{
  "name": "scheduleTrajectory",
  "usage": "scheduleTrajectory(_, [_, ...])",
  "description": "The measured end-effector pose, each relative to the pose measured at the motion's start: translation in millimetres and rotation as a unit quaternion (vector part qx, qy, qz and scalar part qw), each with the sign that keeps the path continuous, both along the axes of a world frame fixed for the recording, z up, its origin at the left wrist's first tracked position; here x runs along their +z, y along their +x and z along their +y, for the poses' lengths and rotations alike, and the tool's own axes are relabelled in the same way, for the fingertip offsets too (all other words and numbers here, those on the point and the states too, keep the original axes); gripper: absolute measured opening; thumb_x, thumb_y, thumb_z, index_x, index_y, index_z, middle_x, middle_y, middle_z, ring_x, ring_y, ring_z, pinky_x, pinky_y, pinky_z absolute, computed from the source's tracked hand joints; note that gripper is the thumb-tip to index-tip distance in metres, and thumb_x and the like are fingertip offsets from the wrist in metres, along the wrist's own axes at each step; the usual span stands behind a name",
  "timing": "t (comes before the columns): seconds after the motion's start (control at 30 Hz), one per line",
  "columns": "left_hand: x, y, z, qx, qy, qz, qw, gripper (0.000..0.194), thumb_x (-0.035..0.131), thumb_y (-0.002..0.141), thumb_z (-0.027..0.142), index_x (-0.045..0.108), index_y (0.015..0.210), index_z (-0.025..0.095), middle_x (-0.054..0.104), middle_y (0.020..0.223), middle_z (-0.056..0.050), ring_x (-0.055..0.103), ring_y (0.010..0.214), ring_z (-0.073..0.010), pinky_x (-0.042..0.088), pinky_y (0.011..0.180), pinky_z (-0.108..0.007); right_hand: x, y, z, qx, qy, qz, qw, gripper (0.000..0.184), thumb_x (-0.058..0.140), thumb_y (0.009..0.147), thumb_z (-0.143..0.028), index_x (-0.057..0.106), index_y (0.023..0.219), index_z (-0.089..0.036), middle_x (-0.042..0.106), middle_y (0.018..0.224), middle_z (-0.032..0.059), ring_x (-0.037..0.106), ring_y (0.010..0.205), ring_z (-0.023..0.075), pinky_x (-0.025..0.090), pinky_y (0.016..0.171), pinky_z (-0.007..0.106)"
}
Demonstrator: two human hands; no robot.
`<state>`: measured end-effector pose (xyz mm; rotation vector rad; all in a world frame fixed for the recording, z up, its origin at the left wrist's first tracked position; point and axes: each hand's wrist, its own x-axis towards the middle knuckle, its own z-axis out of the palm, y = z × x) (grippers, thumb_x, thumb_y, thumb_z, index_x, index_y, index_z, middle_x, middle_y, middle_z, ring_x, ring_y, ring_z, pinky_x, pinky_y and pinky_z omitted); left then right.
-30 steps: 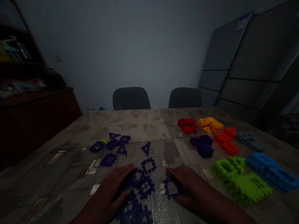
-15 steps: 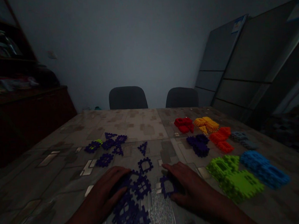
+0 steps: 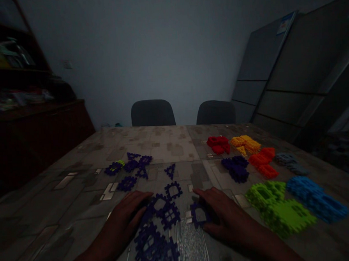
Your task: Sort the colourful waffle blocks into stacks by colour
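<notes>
Dark purple toothed building pieces lie near both hands. My left hand [image 3: 128, 215] rests at the left side of a loose pile of these pieces [image 3: 151, 242], fingers stretched forward and thumb apart; its fingers cover part of the pile. My right hand [image 3: 221, 211] lies over the right edge of a purple square frame piece [image 3: 200, 215], thumb and fingers spread around it. Between the hands are a purple window piece [image 3: 169, 215] and a purple open frame [image 3: 173, 190]. A purple triangle [image 3: 170, 171] lies farther off.
More purple pieces [image 3: 131, 166], one with light green on it, lie at left. On the right are stacks in red [image 3: 218, 144], yellow [image 3: 246, 144], purple [image 3: 235, 168], orange [image 3: 263, 163], grey [image 3: 291, 163], blue [image 3: 316, 198] and green [image 3: 279, 208]. Two chairs [image 3: 153, 113] stand behind the table.
The view sways left, then back. My left hand has slid slightly left, uncovering more of the purple piece by its fingertips. My right hand stays at the frame piece.
</notes>
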<state>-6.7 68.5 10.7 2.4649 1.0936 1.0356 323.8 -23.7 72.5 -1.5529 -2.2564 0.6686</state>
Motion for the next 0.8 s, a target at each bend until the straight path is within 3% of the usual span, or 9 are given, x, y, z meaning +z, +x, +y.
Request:
scheduleTrajectory(0.2, [13.3,2,-5,0.021,-0.034,-0.007,0.999,0.030,0.049,0.099,0.033,0.071,0.119,0.028,0.076,0.116,-0.005,0.072,0.107,-0.0233,0.058,0.096,-0.035,-7.4,4,2,0.016,0.019,0.003,1.000,0.087,0.068,0.081,-0.010,0.031,0.158,-0.028,0.055,0.143,0.0118,0.048,0.132,0.0310,0.039,0.112,0.050])
scheduleTrajectory(0.37, [22.9,1,-5,0.035,-0.112,-0.044,0.992,0.035,0.050,0.097,0.037,0.068,0.124,0.025,0.075,0.122,-0.007,0.072,0.112,-0.0268,0.059,0.097,-0.041,-10.8,6,0,0.004,0.020,0.002,1.000,0.087,0.068,0.083,-0.013,0.031,0.159,-0.031,0.053,0.146,0.0107,0.048,0.133,0.0323,0.038,0.114,0.052])
scheduleTrajectory(0.57, [43.1,-15,4,0.059,-0.145,-0.062,0.986,0.036,0.050,0.097,0.038,0.065,0.127,0.026,0.071,0.129,-0.009,0.067,0.119,-0.0287,0.054,0.104,-0.049,-14.8,7,0,0.011,0.007,0.000,1.000,0.085,0.068,0.083,-0.016,0.032,0.159,-0.029,0.051,0.151,0.0111,0.044,0.138,0.0337,0.035,0.117,0.053])
scheduleTrajectory(0.8, [49.2,-36,2,-0.032,-0.178,0.055,0.982,0.054,0.063,0.088,0.030,0.056,0.141,0.033,0.062,0.142,-0.007,0.061,0.129,-0.0299,0.049,0.109,-0.053,-12.4,5,-1,0.023,-0.018,-0.006,1.000,0.084,0.068,0.085,-0.018,0.031,0.159,-0.031,0.051,0.151,0.0114,0.045,0.138,0.0340,0.036,0.116,0.055])
